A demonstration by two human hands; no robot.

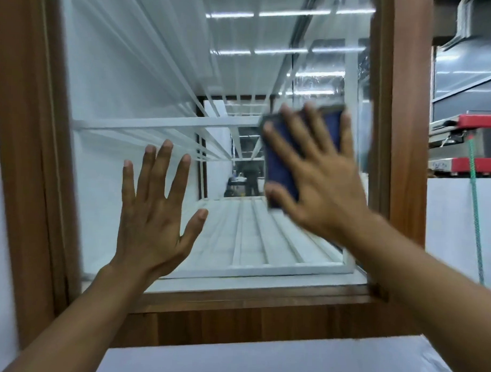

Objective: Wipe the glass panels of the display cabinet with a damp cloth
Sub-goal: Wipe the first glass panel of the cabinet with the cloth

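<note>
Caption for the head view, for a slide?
Right hand presses a blue cloth flat on the cabinet glass; left hand spread open beside it.

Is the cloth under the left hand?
No, the blue cloth is pressed under the right hand; the left hand is bare, fingers spread.

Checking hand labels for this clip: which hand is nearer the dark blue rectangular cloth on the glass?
Right. The right hand presses flat on the dark blue rectangular cloth, fingers spread over it; the left hand is apart to its left, open.
</note>
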